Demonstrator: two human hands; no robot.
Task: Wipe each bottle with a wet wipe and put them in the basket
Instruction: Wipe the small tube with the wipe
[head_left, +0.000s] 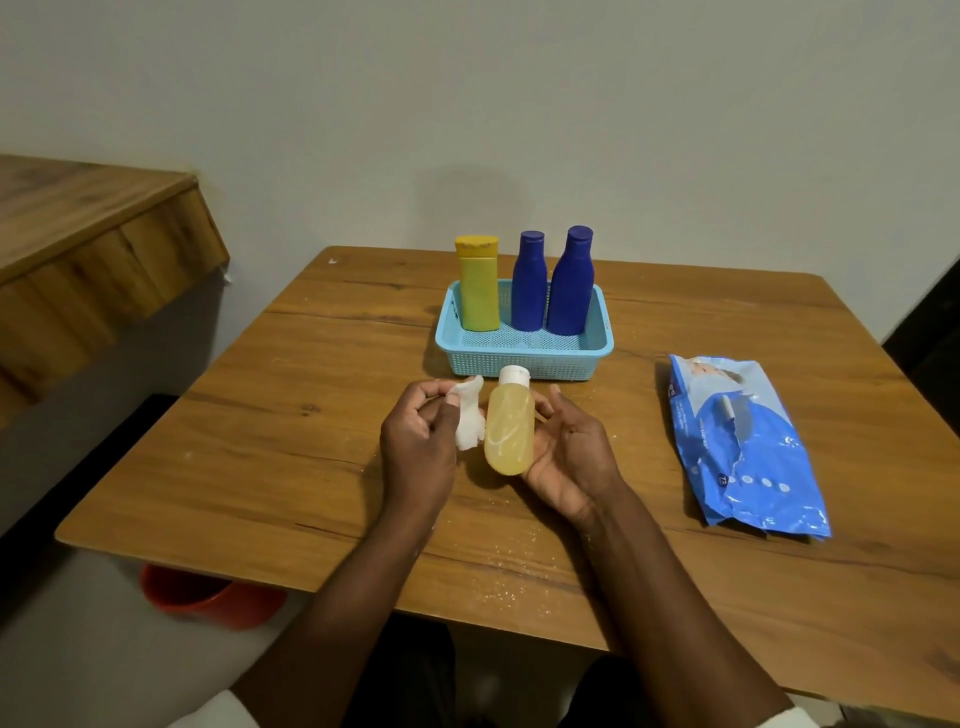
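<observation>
A: Status of hands?
B: Right hand (566, 457) cradles the clear bottle (509, 428), fingers curled behind it, above the table (311, 441). Left hand (415, 441) pinches the wipe (469, 418) against the bottle's side.
A: Basket (524, 358)?
B: Holds the yellow bottle (478, 286) and two blue bottles (553, 280), upright. Wipe pack (748, 447) lies right.

forearms (363, 597): bare | sleeves (218, 714): white, at elbows | hands (415, 436): bare

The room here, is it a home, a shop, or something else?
Probably a plain room in a home, though I can't be sure. A small wooden table stands against a bare wall, with toiletry bottles in a blue basket and a pack of wet wipes.
</observation>
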